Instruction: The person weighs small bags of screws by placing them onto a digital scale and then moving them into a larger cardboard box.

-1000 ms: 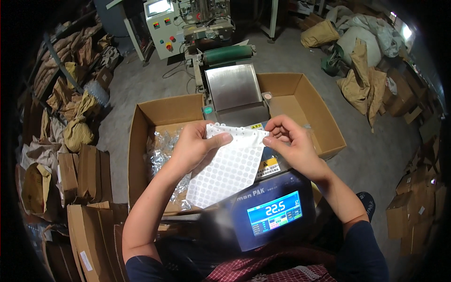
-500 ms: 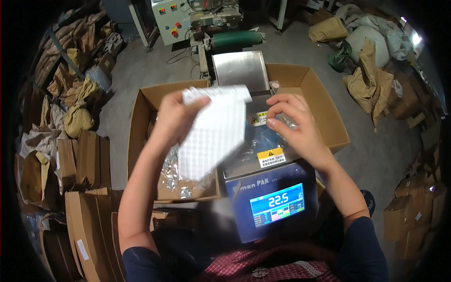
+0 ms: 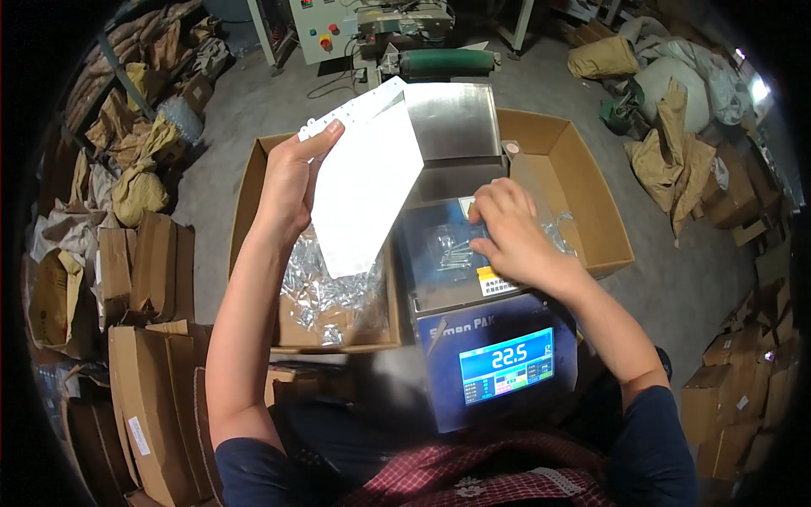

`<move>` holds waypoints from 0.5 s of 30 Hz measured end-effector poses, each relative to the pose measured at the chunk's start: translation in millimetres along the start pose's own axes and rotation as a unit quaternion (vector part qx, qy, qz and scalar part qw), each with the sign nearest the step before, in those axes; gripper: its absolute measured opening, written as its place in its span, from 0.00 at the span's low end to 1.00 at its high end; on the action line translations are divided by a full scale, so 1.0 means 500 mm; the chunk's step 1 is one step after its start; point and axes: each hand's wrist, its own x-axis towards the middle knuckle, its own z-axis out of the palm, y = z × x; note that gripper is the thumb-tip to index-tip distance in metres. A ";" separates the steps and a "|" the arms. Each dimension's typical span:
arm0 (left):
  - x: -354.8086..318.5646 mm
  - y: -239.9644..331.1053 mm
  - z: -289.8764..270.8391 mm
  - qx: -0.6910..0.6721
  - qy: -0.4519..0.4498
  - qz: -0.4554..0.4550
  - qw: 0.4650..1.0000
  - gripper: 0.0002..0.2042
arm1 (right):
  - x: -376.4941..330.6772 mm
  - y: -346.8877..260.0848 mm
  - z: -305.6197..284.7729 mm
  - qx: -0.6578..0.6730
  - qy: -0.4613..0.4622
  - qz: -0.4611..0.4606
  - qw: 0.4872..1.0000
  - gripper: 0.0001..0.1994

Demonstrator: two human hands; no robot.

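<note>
My left hand (image 3: 290, 179) is closed on a white sheet or thin stack of sheets (image 3: 367, 182), pinched near its top left edge with the thumb on top. The sheet hangs tilted over the left part of a dark machine (image 3: 435, 308) with a lit screen (image 3: 507, 363). Above the machine's flat top hovers my right hand (image 3: 519, 232), its fingers half curled and the thumb apart from them, with nothing visible between. To its left lies a small clear bag of screws (image 3: 452, 252). More clear bags (image 3: 325, 291) fill a cardboard box (image 3: 243, 228) below my left hand.
Another cardboard box (image 3: 604, 207) stands right of the machine. Beyond are a metal plate (image 3: 452, 122), a green roller (image 3: 448, 62) and a control box (image 3: 317, 34). Flattened cartons (image 3: 152, 414) stand at left; sacks (image 3: 672, 93) and brown paper (image 3: 672, 160) lie at right.
My left hand has moved slightly left with the sheet, whose grid pattern no longer shows in the glare. My right hand has turned downward and lowered over the machine top. The view has shifted slightly.
</note>
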 end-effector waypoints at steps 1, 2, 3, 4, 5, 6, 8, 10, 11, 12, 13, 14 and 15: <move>-0.002 0.002 0.004 0.001 0.003 0.000 1.000 0.16 | 0.005 0.017 -0.003 0.001 0.007 0.009 1.000 0.13; -0.007 0.006 0.009 0.001 0.005 0.000 1.000 0.16 | 0.010 0.028 -0.008 0.011 -0.028 0.009 1.000 0.14; -0.010 0.010 0.014 0.002 0.007 0.000 1.000 0.16 | 0.015 0.038 -0.013 0.021 -0.063 0.010 0.998 0.14; -0.013 0.012 0.017 0.003 0.007 0.000 1.000 0.17 | 0.018 0.046 -0.016 0.031 -0.096 0.011 0.995 0.15; -0.014 0.013 0.019 0.004 0.006 -0.001 1.000 0.17 | 0.022 0.045 -0.013 0.050 -0.103 0.006 0.993 0.13; -0.015 0.015 0.022 0.005 0.004 -0.001 1.000 0.17 | 0.024 0.043 -0.015 0.061 -0.108 0.014 0.992 0.12; -0.015 0.015 0.020 0.008 -0.003 0.000 1.000 0.18 | 0.031 0.029 -0.026 0.085 -0.120 0.027 0.989 0.10; -0.013 0.018 0.012 0.009 -0.007 0.003 1.000 0.18 | 0.033 0.023 -0.059 0.305 -0.146 0.087 0.937 0.09; -0.010 0.017 0.007 0.005 -0.010 0.004 1.000 0.18 | 0.034 0.034 -0.082 0.416 -0.173 0.123 0.884 0.09; -0.009 0.016 0.005 0.001 -0.012 0.004 1.000 0.18 | 0.030 0.045 -0.101 0.519 -0.197 0.158 0.817 0.08; -0.020 0.026 0.017 -0.010 -0.001 0.006 1.000 0.19 | 0.021 0.056 -0.115 0.522 -0.176 0.161 0.819 0.09; -0.020 0.024 0.016 -0.014 0.000 0.011 1.000 0.19 | 0.016 0.074 -0.131 0.451 -0.187 0.152 0.859 0.12; -0.019 0.021 0.014 -0.018 0.002 0.016 1.000 0.19 | 0.007 0.094 -0.136 0.361 -0.201 0.143 0.899 0.14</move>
